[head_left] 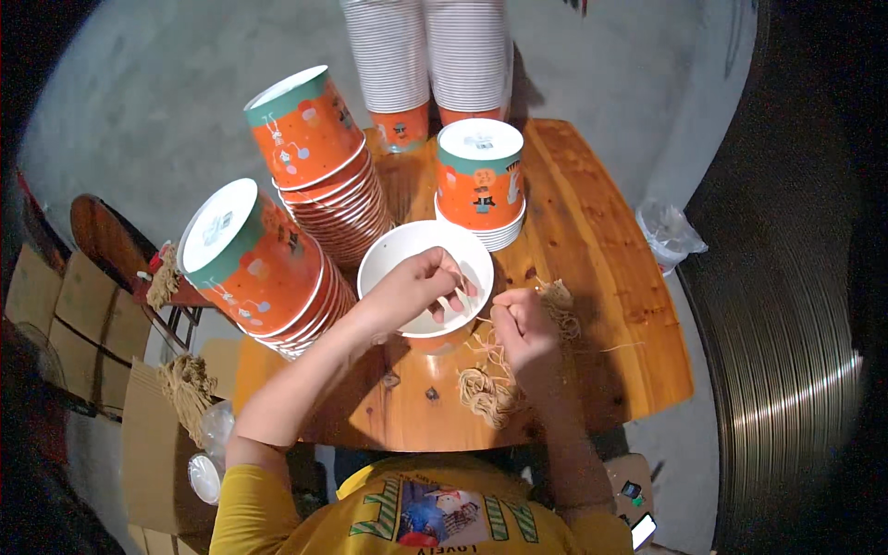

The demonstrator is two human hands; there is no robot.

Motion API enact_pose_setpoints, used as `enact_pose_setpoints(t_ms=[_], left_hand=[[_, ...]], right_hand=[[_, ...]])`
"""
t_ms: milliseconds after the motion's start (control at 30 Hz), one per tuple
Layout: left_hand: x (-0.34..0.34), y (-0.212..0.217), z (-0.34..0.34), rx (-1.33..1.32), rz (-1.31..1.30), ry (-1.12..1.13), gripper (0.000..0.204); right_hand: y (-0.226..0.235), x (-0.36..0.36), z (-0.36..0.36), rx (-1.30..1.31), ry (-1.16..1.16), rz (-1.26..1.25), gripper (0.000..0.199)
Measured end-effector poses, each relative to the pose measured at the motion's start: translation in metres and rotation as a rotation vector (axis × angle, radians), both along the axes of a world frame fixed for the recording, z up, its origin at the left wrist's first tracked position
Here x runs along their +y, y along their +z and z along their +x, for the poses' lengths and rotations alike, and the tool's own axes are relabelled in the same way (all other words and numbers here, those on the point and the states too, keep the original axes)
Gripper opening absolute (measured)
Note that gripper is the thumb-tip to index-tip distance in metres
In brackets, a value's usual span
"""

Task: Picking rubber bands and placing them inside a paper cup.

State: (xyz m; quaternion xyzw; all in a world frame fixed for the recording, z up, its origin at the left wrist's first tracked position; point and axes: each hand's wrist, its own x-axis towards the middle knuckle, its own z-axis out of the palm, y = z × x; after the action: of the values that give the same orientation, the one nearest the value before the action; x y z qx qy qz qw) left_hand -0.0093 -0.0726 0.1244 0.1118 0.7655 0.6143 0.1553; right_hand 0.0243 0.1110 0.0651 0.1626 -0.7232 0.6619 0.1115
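Wooden table [601, 277]; both hands [416, 287] at white bucket [388, 264].

view: head camera, only one picture | where: up on the person's head, looking straight down | sees: wooden bench [592, 277], both arms coming in from the bottom edge | how near: close, arm's reach, bench fills the middle | lens: wide, straight lines bend near the round dark edges
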Motion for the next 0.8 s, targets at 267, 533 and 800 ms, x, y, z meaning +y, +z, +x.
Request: enact_pose_setpoints(t_ms=[267, 533, 800], left_hand=[[-0.001, -0.007, -0.001, -0.144, 0.216, -0.138, 0.022], [0.002, -0.014, -0.004, -0.09, 0.135, -0.162, 0.018], [0.006, -0.011, 0.001, 0.101, -0.008, -0.234, 0.016]], right_hand=[[0.008, 0.008, -0.011, -0.046, 0.187, -0.081, 0.013], [0.033, 0.024, -0.02, 0.046, 0.342, 0.044, 0.006], [0.035, 0.032, -0.024, 0.036, 0.249, 0.192, 0.009]])
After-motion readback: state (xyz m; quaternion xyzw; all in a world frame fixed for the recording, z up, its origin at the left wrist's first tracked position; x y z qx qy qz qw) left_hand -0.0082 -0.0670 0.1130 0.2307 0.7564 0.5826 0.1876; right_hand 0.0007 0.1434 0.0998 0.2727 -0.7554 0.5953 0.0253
